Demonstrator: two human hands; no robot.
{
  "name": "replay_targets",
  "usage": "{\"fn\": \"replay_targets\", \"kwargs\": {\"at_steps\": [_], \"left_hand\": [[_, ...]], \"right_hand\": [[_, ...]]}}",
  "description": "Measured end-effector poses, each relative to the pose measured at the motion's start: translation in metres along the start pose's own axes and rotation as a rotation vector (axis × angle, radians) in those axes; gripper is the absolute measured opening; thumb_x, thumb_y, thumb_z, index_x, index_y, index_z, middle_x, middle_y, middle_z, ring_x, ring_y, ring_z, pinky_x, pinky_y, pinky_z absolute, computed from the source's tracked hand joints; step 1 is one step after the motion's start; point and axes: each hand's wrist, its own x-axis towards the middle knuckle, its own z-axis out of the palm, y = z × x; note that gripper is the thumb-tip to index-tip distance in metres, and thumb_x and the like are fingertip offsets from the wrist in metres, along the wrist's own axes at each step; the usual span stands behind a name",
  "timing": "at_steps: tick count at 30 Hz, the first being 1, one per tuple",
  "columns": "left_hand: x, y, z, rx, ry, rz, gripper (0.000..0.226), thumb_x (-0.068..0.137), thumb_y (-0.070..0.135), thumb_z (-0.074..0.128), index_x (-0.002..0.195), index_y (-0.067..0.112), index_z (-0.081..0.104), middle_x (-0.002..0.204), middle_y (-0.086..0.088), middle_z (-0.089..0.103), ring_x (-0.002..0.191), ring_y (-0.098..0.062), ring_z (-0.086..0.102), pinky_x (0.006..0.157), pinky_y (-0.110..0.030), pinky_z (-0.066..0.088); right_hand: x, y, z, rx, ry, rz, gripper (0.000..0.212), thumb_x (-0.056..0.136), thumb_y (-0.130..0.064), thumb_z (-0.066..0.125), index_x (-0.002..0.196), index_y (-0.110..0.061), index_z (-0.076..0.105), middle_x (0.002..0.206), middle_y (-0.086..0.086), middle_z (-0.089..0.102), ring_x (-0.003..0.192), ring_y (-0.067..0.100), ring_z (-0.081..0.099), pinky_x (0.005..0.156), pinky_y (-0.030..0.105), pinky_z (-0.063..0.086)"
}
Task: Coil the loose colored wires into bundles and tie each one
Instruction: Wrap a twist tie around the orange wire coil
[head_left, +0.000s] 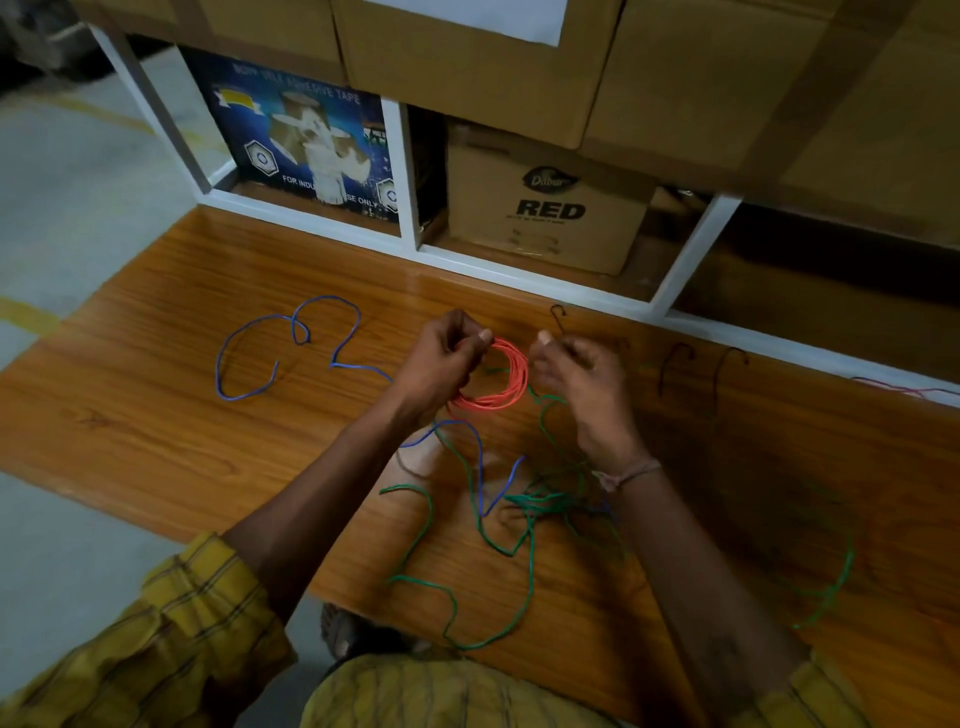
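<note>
The orange-red plastic-coated wire coil (493, 379) sits between your two hands, lifted just above the glossy brown wooden tabletop (156, 415), near the middle of the head view. Your left hand (441, 364) has its grip curled around the coil's left side, thumb and fingers pinched at the top, which keeps the loops stacked so they cannot spring apart. Your right hand (576, 374) meets the coil's right edge with a narrow pinching grip; it looks to be on the coil or its loose end, probably to wrap the tie, though the exact contact is too small to make out.

The long blue wire (291, 332) lies loose to the left on the tabletop and runs under your left forearm. The tangled green wire (530, 509) sprawls nearer you, below your wrists. Both seem left aside until this bundle is tied. Short dark hooked wire pieces (675, 364) lie to the right, perhaps ready as ties.
</note>
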Motion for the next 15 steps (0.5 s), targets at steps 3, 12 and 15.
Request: {"fn": "replay_targets", "kwargs": {"at_steps": [3, 12, 15], "left_hand": [[0.005, -0.005, -0.002, 0.053, 0.003, 0.004, 0.014, 0.108, 0.013, 0.060, 0.094, 0.010, 0.060, 0.077, -0.012, 0.055, 0.052, -0.005, 0.043, 0.047, -0.023, 0.036], [0.023, -0.013, -0.009, 0.005, 0.035, -0.021, 0.014, 0.109, 0.015, 0.058, 0.100, 0.004, 0.059, 0.074, -0.006, 0.057, 0.055, -0.012, 0.040, 0.048, -0.026, 0.033], [0.028, -0.018, -0.012, -0.012, 0.032, -0.024, 0.015, 0.109, 0.014, 0.059, 0.097, 0.005, 0.059, 0.072, -0.005, 0.057, 0.054, -0.012, 0.039, 0.048, -0.025, 0.032]], "right_hand": [[0.042, 0.007, -0.019, -0.179, 0.086, -0.037, 0.016, 0.091, -0.034, 0.074, 0.079, -0.022, 0.074, 0.082, 0.001, 0.074, 0.081, 0.016, 0.068, 0.080, 0.042, 0.056], [0.135, 0.041, -0.024, -0.861, 0.106, 0.030, 0.014, 0.085, -0.022, 0.076, 0.075, -0.013, 0.079, 0.080, 0.002, 0.077, 0.079, 0.020, 0.070, 0.081, 0.031, 0.056], [0.144, 0.054, -0.015, -1.008, 0.126, 0.012, 0.012, 0.087, -0.015, 0.071, 0.078, -0.011, 0.080, 0.082, 0.004, 0.077, 0.080, 0.020, 0.070, 0.080, 0.031, 0.057]]}}
